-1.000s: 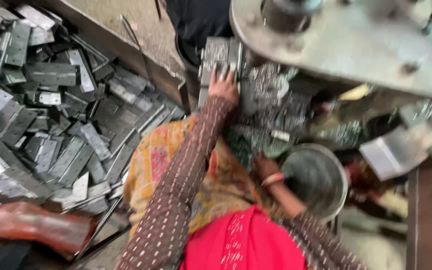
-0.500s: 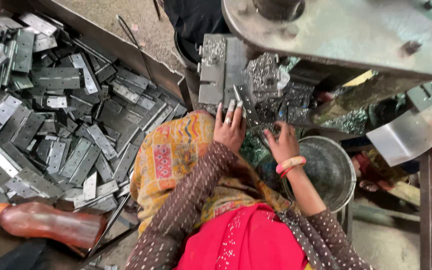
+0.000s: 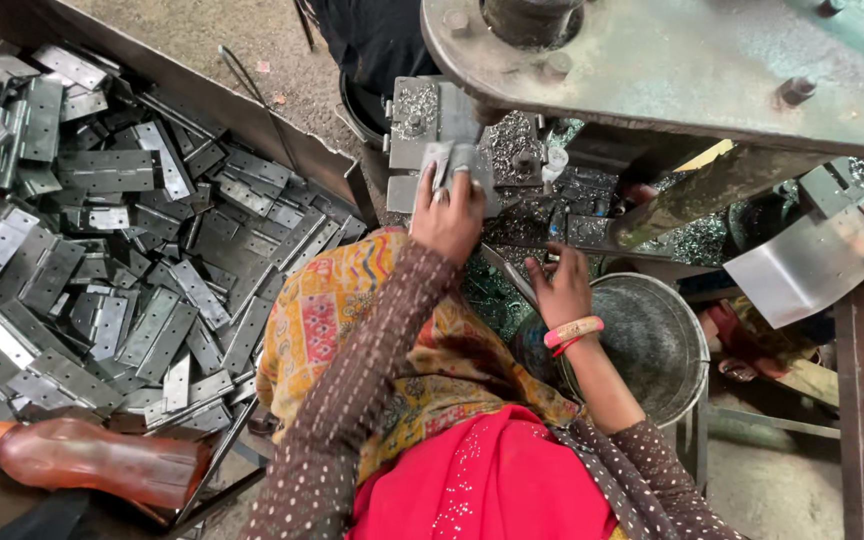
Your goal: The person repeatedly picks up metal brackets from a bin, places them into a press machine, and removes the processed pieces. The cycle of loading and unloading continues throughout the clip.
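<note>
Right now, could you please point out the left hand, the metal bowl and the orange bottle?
left hand point(image 3: 447, 212), head view, back of the hand.
metal bowl point(image 3: 664, 345), head view, bare inner wall.
orange bottle point(image 3: 92, 458), head view, middle of its body.

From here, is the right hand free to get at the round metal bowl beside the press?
Probably yes. The right hand hovers at the rim of the metal bowl, and nothing shows between them; the left hand is busy on a metal plate.

left hand point(image 3: 447, 212): extended, fingers curled | right hand point(image 3: 560, 290): lower, half-closed
</note>
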